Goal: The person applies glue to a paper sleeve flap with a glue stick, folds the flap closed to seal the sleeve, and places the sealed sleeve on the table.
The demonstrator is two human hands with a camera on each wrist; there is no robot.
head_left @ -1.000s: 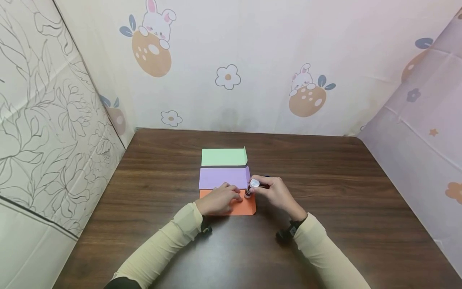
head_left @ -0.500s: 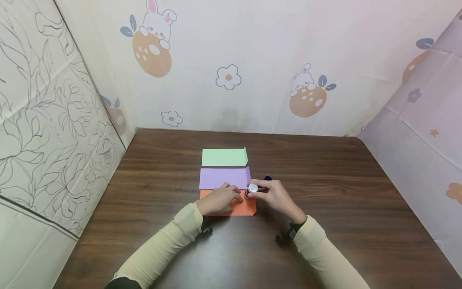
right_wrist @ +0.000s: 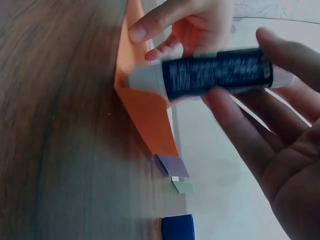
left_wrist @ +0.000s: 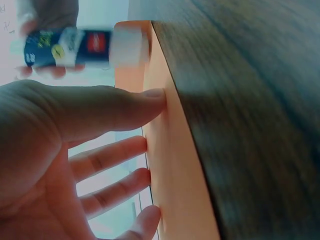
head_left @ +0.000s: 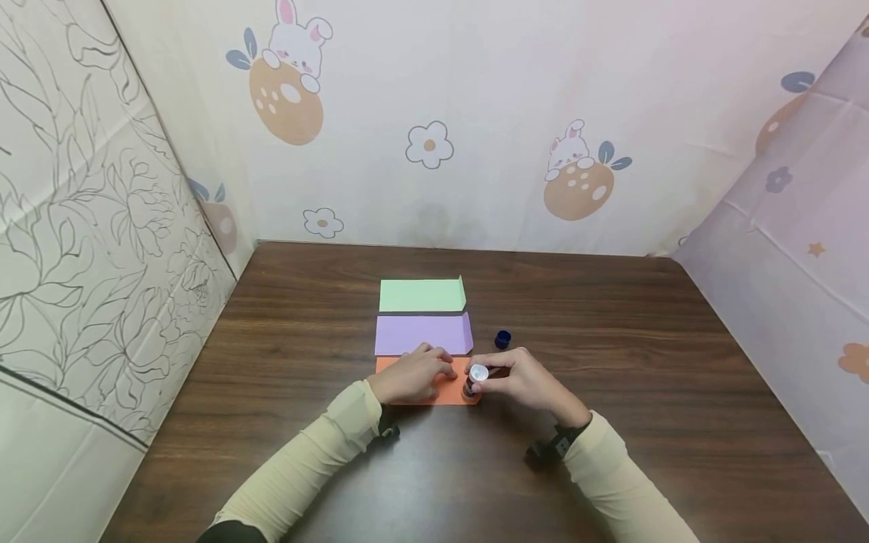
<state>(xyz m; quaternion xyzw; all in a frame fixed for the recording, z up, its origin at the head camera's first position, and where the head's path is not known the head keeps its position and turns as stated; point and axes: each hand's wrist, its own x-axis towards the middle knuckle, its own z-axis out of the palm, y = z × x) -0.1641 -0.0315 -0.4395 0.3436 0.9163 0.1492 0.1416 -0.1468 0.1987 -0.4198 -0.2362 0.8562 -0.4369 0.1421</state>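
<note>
My right hand [head_left: 532, 383] grips an uncapped glue stick [right_wrist: 217, 75] with a dark blue label and a white end. Its tip meets the right end of an orange paper strip [head_left: 451, 391], at the folded flap [right_wrist: 147, 117]. My left hand [head_left: 416, 375] presses that strip from the left with thumb and fingertips spread; in the left wrist view its thumb [left_wrist: 120, 107] lies along the paper near the edge. Behind the orange strip lie a purple paper strip [head_left: 421, 335] and a green paper strip [head_left: 421, 296], each with a raised flap on the right.
A dark blue cap [head_left: 502, 339] stands on the wooden table [head_left: 611, 317], right of the purple strip and behind my right hand. A patterned cloth [head_left: 475, 90] hangs behind the table, with more panels at both sides.
My right hand has drawn the glue stick toward me along the right end of the orange strip. The blue cap now shows fully. My left hand has stayed in place.
</note>
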